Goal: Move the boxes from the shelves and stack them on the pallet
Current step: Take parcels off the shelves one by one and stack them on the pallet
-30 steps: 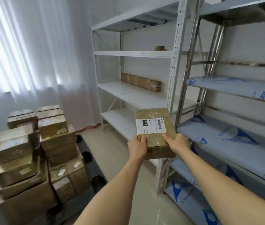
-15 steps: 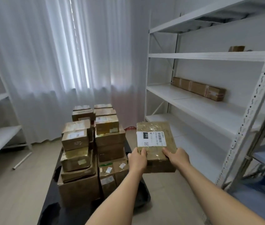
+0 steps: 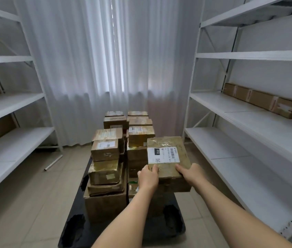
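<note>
Room was pretty plain. White sheer curtains [image 3: 106,68] covered the whole far wall ahead of me, with daylight glowing through them, brightest down a slit in the middle. White metal shelving [image 3: 7,108] ran along my left and another white rack [image 3: 249,104] along my right, both several levels high. Floor [image 3: 25,203] was pale beige tile, and a loose metal tube [image 3: 53,162] lay on it by the left rack.

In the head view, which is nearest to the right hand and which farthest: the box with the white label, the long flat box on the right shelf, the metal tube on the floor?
1. Box with the white label: gripped by the right hand.
2. Long flat box: up on the right shelf.
3. Metal tube: on the floor, far left.
</note>
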